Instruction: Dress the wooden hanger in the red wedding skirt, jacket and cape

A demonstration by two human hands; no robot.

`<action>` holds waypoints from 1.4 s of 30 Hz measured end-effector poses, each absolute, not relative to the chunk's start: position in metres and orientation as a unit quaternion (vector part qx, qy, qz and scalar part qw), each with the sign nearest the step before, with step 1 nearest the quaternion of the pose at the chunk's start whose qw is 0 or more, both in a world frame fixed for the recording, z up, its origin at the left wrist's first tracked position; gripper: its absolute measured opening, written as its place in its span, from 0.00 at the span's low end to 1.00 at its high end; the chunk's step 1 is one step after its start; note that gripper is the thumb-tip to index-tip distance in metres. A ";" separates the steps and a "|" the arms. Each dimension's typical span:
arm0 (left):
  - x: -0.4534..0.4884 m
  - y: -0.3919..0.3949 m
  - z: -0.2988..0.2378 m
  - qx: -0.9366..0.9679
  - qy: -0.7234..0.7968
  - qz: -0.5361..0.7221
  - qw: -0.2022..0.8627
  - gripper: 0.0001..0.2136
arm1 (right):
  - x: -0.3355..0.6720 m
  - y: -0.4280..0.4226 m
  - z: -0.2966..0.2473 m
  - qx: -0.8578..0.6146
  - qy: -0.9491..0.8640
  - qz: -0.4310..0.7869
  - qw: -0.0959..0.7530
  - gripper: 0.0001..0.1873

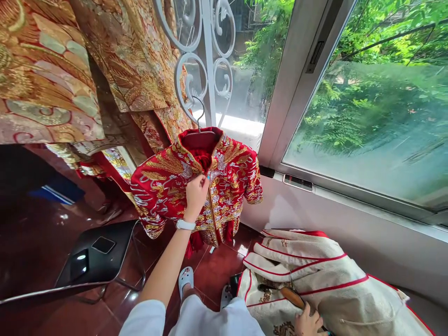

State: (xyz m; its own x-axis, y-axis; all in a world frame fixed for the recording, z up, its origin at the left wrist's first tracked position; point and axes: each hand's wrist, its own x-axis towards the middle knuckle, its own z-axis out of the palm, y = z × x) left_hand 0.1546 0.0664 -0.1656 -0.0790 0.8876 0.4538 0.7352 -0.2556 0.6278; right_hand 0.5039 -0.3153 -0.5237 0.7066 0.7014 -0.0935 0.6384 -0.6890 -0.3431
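A red jacket (231, 177) with gold and silver embroidery hangs on a hanger (199, 135) from a white scrolled window grille. My left hand (197, 189), with a white band at the wrist, is closed in a pinch at the jacket's front opening, just below the stand collar. At the bottom right, my right hand (308, 322) has its fingers curled at the end of a wooden-backed brush (293, 297). That brush lies over a cream cloth with red trim (336, 280). The frame's lower edge cuts off part of the right hand.
Large embroidered garments (45, 74) hang at the upper left. A black chair (94, 252) bearing a phone (103, 244) stands left of my arm. A sliding window (371, 112) fills the right, with a dark-faced device (297, 182) on its sill. Reddish tiles (210, 275) cover the floor.
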 end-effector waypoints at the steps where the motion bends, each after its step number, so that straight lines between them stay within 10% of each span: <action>1: 0.155 0.059 -0.185 0.674 0.611 0.401 0.104 0.13 | 0.501 -0.313 -0.525 -0.925 -0.345 0.076 0.137 0.15; 8: 0.164 -0.041 -0.358 0.666 0.694 0.204 0.180 0.12 | 0.432 -0.197 -0.451 -0.835 -0.422 0.109 0.336 0.25; 15: 0.153 -0.100 -0.417 0.678 0.680 0.190 0.204 0.17 | 0.266 -0.023 -0.273 -0.626 -0.579 0.075 0.517 0.46; 20: 0.124 -0.124 -0.454 0.667 0.647 0.284 0.237 0.18 | 0.267 0.017 -0.222 -0.620 -0.545 0.090 0.557 0.13; 27: 0.134 -0.125 -0.430 0.606 0.612 0.405 0.306 0.20 | 0.319 -0.018 -0.183 -0.610 -0.449 0.064 0.650 0.13; 33: 0.155 -0.127 -0.404 0.455 0.591 0.468 0.473 0.24 | 0.317 -0.008 -0.146 -0.614 -0.509 -0.001 0.604 0.15; 42: 0.169 -0.128 -0.414 0.352 0.605 0.462 0.544 0.28 | 0.275 -0.050 -0.241 -0.733 -0.574 0.161 0.328 0.18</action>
